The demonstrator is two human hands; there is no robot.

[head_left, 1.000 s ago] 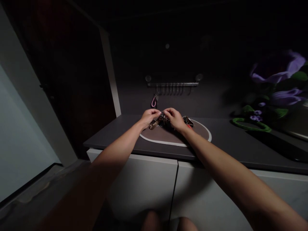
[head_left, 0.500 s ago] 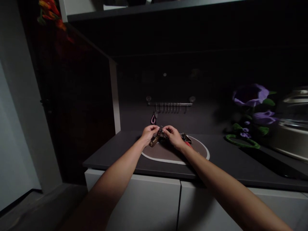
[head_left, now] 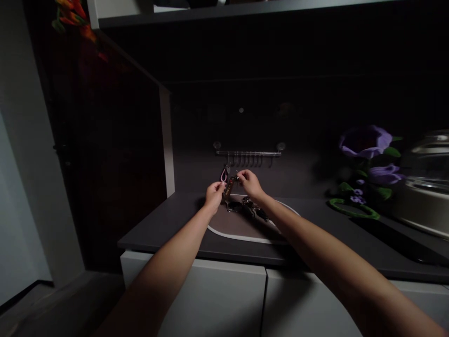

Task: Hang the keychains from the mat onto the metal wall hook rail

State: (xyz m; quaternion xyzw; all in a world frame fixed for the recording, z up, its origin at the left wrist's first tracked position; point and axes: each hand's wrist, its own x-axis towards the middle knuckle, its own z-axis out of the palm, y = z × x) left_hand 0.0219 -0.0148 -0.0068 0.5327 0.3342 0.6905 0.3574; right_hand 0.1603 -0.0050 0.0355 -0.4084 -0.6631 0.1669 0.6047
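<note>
My right hand [head_left: 248, 182] pinches the ring end of a keychain [head_left: 228, 189], raised in front of the wall below the hook rail [head_left: 248, 153]. Its brown strap with light lettering hangs tilted between my hands. My left hand [head_left: 214, 194] is closed, thumb against fingers, just left of the strap; what it grips, if anything, is too small to make out. Behind its fingertips a pink loop keychain [head_left: 223, 175] hangs from the rail's left end. More dark and metallic keychains [head_left: 253, 209] lie on the brown oval mat [head_left: 229, 226] under my hands.
Purple flowers [head_left: 366, 142] with a green ring base stand to the right on the dark counter [head_left: 154, 225]. Beside them is a large vessel with a clear top [head_left: 428, 187]. A shelf [head_left: 224, 13] overhangs above. Pale cabinet doors [head_left: 224, 290] sit below the counter.
Both hands have come apart slightly. My right hand has risen toward the hooks, lifting the keychain with it. My left hand has shifted a little left.
</note>
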